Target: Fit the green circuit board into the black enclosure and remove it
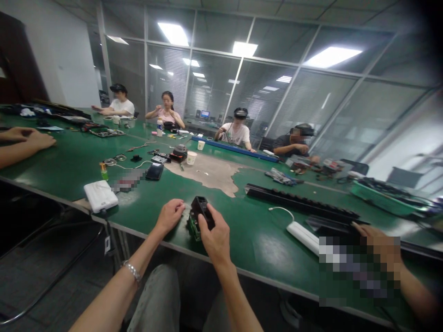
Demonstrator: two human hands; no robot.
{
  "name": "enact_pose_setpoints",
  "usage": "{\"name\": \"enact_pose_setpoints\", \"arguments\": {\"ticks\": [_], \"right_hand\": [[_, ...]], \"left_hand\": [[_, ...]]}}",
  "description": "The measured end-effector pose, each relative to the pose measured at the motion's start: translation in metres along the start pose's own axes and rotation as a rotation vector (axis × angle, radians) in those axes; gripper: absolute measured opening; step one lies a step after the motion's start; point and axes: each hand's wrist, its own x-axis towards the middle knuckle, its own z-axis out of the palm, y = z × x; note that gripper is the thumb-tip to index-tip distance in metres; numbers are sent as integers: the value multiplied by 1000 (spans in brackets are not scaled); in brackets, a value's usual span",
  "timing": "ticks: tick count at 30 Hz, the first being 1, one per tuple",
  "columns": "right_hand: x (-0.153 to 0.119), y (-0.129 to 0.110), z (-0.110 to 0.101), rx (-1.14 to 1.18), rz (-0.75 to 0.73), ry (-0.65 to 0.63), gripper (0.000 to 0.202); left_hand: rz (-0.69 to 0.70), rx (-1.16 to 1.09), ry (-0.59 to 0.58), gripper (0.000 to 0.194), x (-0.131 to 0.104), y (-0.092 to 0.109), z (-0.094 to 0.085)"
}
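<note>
My right hand (217, 234) grips a boxy black plastic device (200, 206) near the table's front edge. A green circuit board (194, 228) shows along the device's lower left side. Just left of it, my left hand (169, 216) is closed with its fingers curled together. Whatever those fingers may pinch is too small to see. A pale patch (186, 213) lies on the tabletop between the left hand and the device. A silver bracelet circles the left wrist.
The green table (148, 184) holds a white power bank (100, 196), a phone (154, 171), paper cups (191, 158) and long black strips (297, 199). A white power strip (302, 237) lies right, beside another person's hand (380, 242). Several people sit around the table. A green basket (384, 198) holds cables.
</note>
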Motion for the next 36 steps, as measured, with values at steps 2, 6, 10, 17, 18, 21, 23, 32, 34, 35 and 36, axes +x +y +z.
{"name": "enact_pose_setpoints", "arguments": {"ticks": [2,6,10,17,18,21,23,32,34,35,36], "right_hand": [[7,7,-9,-2,33,55,43],[4,39,-20,-63,101,92,43],[-9,67,-21,-107,131,81,44],[-15,75,-21,-111,108,94,43],[-15,76,-22,-108,99,91,43],[-17,79,-22,-115,87,65,45],[-18,80,-22,-128,85,50,50],[-22,84,-21,-136,80,-22,50],[-20,82,-22,-119,90,-21,48],[-18,79,-23,-106,104,-12,47],[-15,74,-24,-89,124,-1,47]], "left_hand": [[2,6,1,24,0,0,0],[1,2,2,24,0,-2,3],[-2,4,3,26,1,-4,5],[14,11,-13,27,-1,-2,5],[13,13,-14,27,-1,-1,5],[14,17,-17,27,-1,-1,6],[16,17,-19,27,-1,-1,6],[-16,-13,0,27,1,0,6],[-7,-14,-1,27,1,0,6],[-2,-12,-4,26,1,0,5],[3,-8,-8,26,1,0,5]]}}
